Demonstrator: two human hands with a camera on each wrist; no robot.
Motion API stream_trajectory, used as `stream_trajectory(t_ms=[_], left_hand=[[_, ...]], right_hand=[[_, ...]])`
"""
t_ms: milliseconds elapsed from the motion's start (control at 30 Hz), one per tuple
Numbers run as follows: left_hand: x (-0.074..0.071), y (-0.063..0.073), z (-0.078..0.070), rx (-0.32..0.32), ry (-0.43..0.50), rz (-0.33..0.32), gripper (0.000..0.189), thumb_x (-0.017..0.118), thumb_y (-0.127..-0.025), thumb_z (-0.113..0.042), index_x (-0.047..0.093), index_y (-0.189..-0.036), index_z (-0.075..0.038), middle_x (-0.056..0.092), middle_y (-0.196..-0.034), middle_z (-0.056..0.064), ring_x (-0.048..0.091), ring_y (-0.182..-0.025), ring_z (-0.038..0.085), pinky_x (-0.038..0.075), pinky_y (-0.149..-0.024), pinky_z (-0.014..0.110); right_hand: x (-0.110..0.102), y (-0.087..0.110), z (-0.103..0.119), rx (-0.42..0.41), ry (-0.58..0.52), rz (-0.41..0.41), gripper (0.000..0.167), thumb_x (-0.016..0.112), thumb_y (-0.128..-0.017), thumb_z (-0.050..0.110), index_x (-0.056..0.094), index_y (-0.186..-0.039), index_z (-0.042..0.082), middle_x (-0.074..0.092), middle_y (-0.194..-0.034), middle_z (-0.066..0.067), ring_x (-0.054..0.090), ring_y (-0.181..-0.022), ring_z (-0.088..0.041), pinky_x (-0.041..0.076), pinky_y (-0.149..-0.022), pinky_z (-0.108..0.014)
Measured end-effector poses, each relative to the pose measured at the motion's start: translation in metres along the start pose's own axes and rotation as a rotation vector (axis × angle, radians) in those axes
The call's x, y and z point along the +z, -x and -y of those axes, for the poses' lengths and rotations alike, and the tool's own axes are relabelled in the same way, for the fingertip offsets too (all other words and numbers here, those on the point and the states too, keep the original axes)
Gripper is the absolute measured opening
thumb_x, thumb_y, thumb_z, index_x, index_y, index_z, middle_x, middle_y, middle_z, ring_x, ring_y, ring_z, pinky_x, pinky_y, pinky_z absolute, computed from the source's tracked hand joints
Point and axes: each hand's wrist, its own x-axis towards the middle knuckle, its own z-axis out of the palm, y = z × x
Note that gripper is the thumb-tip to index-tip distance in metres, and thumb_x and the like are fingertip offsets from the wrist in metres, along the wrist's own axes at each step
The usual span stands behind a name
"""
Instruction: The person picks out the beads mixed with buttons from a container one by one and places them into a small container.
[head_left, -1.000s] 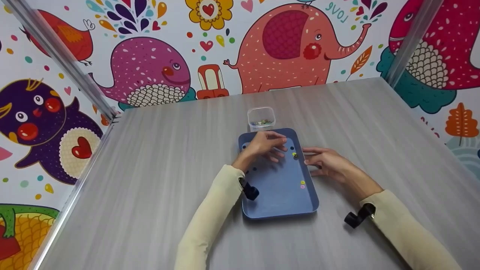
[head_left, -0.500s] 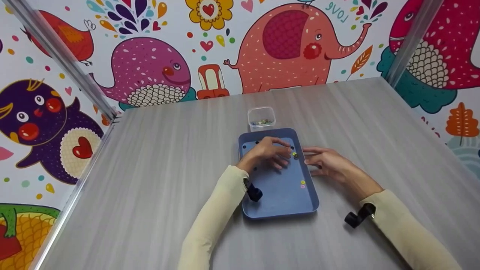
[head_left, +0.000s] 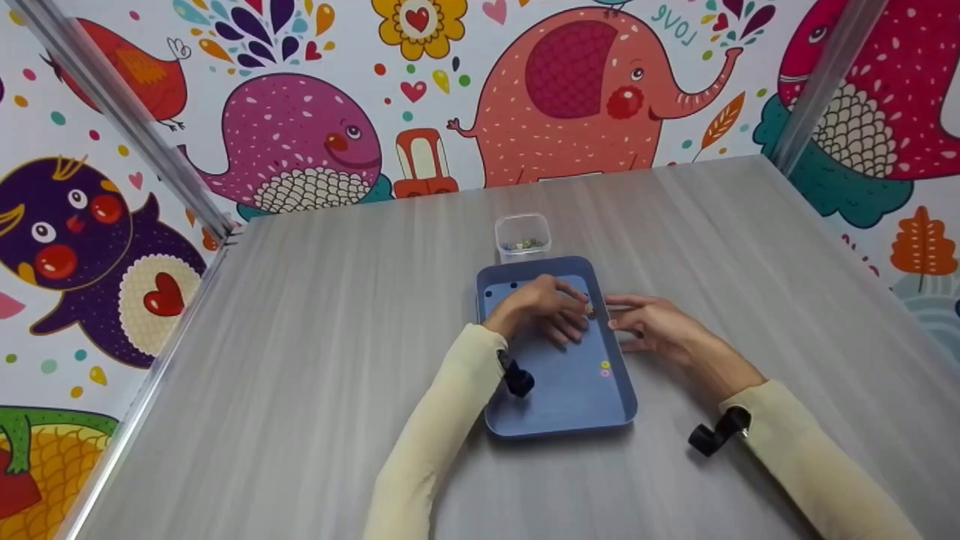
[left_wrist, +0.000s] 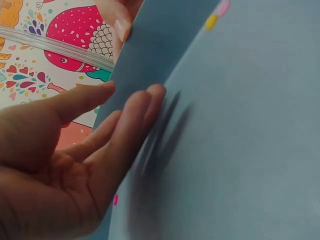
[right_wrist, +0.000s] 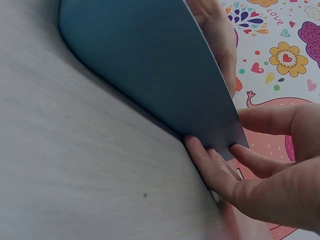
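Note:
A shallow blue tray lies on the table with a few small ring-like beads in it. My left hand reaches inside, its fingertips near the right wall, covering some of the beads. In the left wrist view, that hand's thumb and fingers stand apart, with nothing seen between them. A yellow bead and a pink bead lie along the right side, below this hand. Two dark spots, one a black bead, show near the far left corner. My right hand touches the tray's outer right wall with its fingertips.
Just behind the tray stands a clear plastic box holding several colourful beads. The grey wood-grain table runs back to a wall printed with cartoon animals. Black wrist cameras hang from both sleeves.
My left hand has moved right and a little nearer inside the tray, now covering the beads by the right wall. The right hand and tray have stayed put.

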Motion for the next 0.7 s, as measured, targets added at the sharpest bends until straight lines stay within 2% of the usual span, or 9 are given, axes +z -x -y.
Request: stream_trajectory(t_ms=[200, 433, 700], left_hand=[[-0.006, -0.007, -0.005, -0.018, -0.046, 0.042, 0.024, 0.067, -0.096, -0.019, 0.070, -0.117, -0.008, 0.079, -0.090, 0.011, 0.075, -0.067, 0.020, 0.064, -0.061, 0.033], [-0.011, -0.014, -0.002, -0.064, -0.002, 0.132, 0.018, 0.073, -0.092, -0.019, 0.073, -0.109, -0.013, 0.078, -0.096, 0.015, 0.077, -0.073, 0.023, 0.065, -0.067, 0.037], [-0.010, -0.023, 0.002, -0.074, 0.032, 0.133, 0.014, 0.072, -0.093, -0.017, 0.073, -0.106, -0.013, 0.078, -0.093, 0.015, 0.077, -0.072, 0.022, 0.065, -0.065, 0.034]], right_hand=[[0.000, 0.000, 0.001, 0.016, 0.010, -0.015, 0.068, 0.059, -0.094, 0.006, 0.031, -0.155, 0.003, 0.033, -0.160, -0.018, 0.052, -0.128, -0.018, 0.057, -0.100, -0.038], [-0.001, 0.000, 0.001, 0.015, 0.007, -0.004, 0.068, 0.059, -0.094, 0.007, 0.029, -0.156, 0.003, 0.031, -0.161, -0.019, 0.050, -0.132, -0.021, 0.056, -0.100, -0.038], [-0.002, 0.000, 0.000, 0.012, 0.000, 0.000, 0.067, 0.058, -0.094, 0.006, 0.030, -0.155, 0.002, 0.032, -0.161, -0.019, 0.052, -0.129, -0.018, 0.056, -0.100, -0.039]])
